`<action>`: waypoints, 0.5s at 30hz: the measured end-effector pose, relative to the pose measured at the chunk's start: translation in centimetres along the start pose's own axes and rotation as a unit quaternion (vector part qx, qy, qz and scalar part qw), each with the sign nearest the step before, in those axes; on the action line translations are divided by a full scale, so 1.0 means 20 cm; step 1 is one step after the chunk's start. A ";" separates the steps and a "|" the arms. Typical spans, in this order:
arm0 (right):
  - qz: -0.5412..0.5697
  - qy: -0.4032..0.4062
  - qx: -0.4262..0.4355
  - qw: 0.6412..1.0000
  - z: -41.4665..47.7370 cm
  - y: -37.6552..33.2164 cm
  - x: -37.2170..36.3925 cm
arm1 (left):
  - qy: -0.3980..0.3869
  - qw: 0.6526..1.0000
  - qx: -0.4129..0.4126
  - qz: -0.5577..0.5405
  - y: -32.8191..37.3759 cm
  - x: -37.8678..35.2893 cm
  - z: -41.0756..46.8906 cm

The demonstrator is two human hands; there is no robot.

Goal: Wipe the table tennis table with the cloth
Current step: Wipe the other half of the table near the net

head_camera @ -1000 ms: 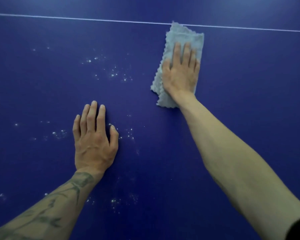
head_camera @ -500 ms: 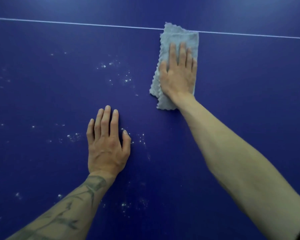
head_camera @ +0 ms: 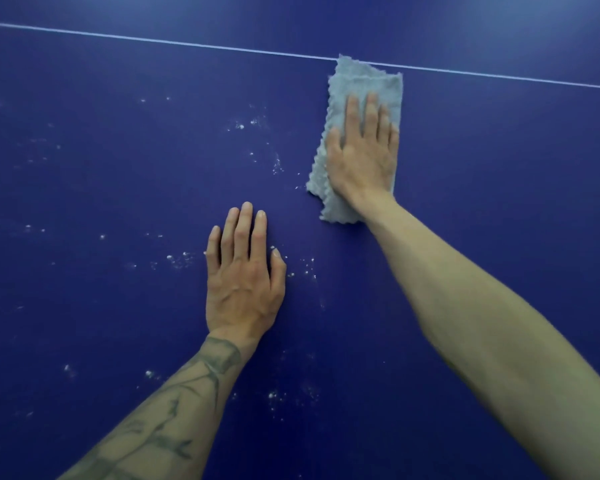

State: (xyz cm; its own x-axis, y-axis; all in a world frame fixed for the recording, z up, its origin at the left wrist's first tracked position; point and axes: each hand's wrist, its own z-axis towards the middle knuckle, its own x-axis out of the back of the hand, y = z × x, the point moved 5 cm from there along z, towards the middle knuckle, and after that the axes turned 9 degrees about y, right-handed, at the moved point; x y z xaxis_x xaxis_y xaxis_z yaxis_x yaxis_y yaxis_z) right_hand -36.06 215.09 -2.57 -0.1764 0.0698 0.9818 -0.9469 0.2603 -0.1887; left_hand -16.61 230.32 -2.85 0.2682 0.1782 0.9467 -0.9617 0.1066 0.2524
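Observation:
A folded light grey cloth (head_camera: 362, 83) lies flat on the dark blue table tennis table (head_camera: 499, 161), its far corner touching the thin white line (head_camera: 153, 42). My right hand (head_camera: 362, 157) presses flat on the cloth with fingers straight, covering its middle and near part. My left hand (head_camera: 245, 275) rests palm down on the bare table, nearer to me and to the left of the cloth, fingers together, holding nothing. White specks of dust (head_camera: 243, 125) are scattered over the surface left of the cloth and around my left hand.
More white specks (head_camera: 276, 396) lie close to me beside my tattooed left forearm, and others dot the far left of the table. The blue surface to the right of the cloth shows no specks.
The whole view has shifted rightward and downward in frame, showing more of the table's left part. My right hand and the cloth stay at the white line; my left hand stays planted.

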 end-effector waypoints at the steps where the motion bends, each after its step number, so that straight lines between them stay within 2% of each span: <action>1: 0.002 0.001 -0.006 1.000 0.01 -0.08 -0.02 | 0.004 1.000 -0.002 -0.016 -0.01 0.01 0.00; 3: 0.006 -0.008 0.022 1.000 -0.01 -0.26 -0.05 | 0.013 0.999 -0.008 -0.037 -0.05 0.03 -0.01; 6: 0.008 -0.029 0.148 0.989 -0.20 -0.47 -0.07 | 0.018 1.000 0.019 -0.008 -0.22 0.09 -0.03; 8: 0.010 -0.037 0.211 0.977 -0.32 -0.44 -0.06 | 0.009 0.999 0.049 0.008 -0.31 0.12 -0.04; 9: 0.009 -0.039 0.216 0.976 -0.34 -0.38 -0.06 | 0.001 0.998 0.054 0.012 -0.34 0.12 -0.05; 12: -0.002 -0.037 0.130 0.991 -0.25 -0.19 -0.04 | -0.007 0.999 0.044 0.020 -0.36 0.10 -0.06; 15: 0.003 -0.011 0.031 0.999 -0.08 -0.23 -0.04 | -0.007 0.999 0.044 0.021 -0.37 0.09 -0.07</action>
State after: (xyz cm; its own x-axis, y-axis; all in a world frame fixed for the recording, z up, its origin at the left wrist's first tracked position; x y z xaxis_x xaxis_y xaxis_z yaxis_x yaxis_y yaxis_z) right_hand -31.12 215.34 -2.56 -0.1877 0.0499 0.9810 -0.9607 0.1988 -0.1939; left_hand -8.97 231.19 -3.27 0.2279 0.1679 0.9591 -0.9733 0.0126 0.2291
